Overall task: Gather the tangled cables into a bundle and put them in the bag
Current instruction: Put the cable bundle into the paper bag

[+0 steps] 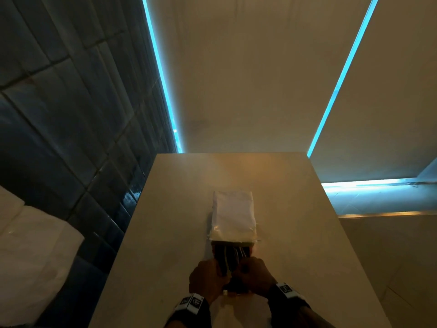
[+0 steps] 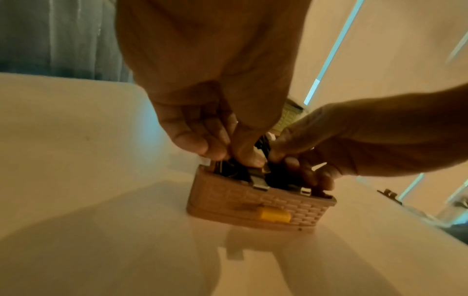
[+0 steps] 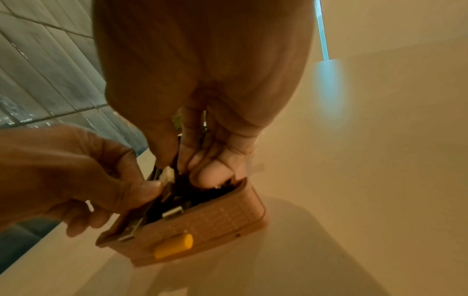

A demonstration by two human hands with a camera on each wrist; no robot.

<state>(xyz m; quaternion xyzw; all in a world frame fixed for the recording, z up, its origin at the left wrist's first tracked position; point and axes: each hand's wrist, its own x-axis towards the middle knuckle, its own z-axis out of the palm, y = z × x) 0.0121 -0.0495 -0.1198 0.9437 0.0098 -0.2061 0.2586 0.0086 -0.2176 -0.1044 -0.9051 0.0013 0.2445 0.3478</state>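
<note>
A tan case point(image 2: 253, 204) with a woven pattern and a yellow latch point(image 2: 274, 215) sits on the pale table point(image 1: 177, 233), with black cables point(image 3: 192, 192) with metal plugs packed inside. My left hand point(image 2: 228, 152) pinches cables at the case's left side. My right hand point(image 3: 197, 166) has its thumb and fingers curled into the cables at the right. In the head view both hands, left point(image 1: 208, 278) and right point(image 1: 254, 273), meet over dark and white cables point(image 1: 233, 254). These run to the mouth of a white bag point(image 1: 233, 214) lying just beyond. The case is hidden there.
A dark tiled wall point(image 1: 59, 114) runs close along the table's left edge. White cloth point(image 1: 30, 252) lies low on the left. Blue light strips point(image 1: 163, 79) line the beige wall behind. The table's right edge drops to a lower beige surface point(image 1: 390, 256).
</note>
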